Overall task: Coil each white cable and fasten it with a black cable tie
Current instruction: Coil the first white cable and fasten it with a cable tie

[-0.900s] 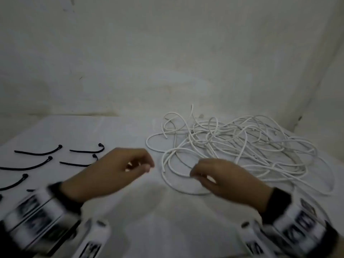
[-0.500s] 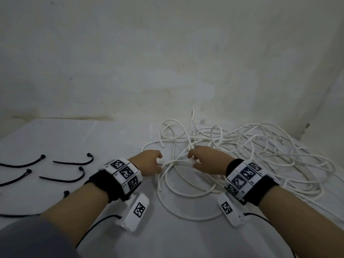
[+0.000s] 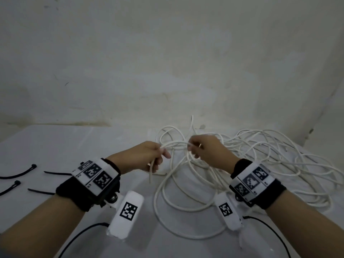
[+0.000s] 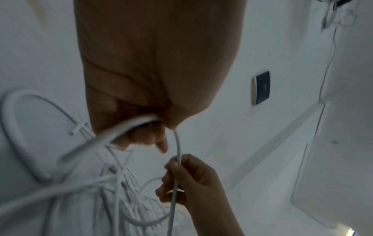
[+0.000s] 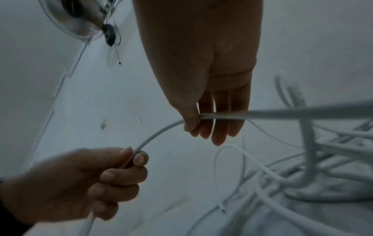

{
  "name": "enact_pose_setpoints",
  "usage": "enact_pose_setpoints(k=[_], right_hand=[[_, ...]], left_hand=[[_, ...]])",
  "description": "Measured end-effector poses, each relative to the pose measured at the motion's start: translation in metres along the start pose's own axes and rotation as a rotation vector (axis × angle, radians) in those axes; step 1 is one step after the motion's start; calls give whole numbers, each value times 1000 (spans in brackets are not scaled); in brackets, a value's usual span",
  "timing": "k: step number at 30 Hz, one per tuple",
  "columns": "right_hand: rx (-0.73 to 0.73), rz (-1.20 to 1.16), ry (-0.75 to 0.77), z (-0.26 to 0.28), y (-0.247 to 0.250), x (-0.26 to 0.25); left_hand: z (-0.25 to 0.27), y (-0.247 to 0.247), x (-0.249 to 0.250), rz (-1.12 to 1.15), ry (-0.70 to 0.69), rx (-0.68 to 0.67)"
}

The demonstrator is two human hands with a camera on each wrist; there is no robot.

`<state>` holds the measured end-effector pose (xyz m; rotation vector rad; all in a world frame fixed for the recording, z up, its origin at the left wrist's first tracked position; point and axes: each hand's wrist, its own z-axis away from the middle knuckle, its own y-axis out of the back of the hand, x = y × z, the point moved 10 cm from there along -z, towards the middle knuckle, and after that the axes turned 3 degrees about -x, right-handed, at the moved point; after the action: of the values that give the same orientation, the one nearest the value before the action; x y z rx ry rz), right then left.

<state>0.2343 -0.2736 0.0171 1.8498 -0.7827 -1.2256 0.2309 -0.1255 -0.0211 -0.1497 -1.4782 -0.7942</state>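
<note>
Fingers of both hands pinch one white cable (image 3: 176,144): span runs left-right, raised above table (image 3: 55,146). Tangled cable pile (image 3: 260,164) beneath and right. Left hand (image 3: 143,157): short free end hangs down. Right hand (image 3: 206,151): thumb against fingers.

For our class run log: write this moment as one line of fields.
stage: coiling not begun | left hand: grips white cable | right hand: pinches same cable | black cable ties: untouched on table
</note>
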Motion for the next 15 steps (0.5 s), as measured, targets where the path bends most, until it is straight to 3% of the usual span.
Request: enact_pose_setpoints(k=[3,8,11,15], right_hand=[[99,-206,3,5,27,-14],[33,-304,-2,31,40,-2],[65,-241,-2,55,52,12],[59,79,98,75,58,2]], left_hand=[[5,7,23,292,-131,115],[26,39,41,763,-275,191],[43,62,36,969,-345,237],[53,70,34,1096,-412,288]])
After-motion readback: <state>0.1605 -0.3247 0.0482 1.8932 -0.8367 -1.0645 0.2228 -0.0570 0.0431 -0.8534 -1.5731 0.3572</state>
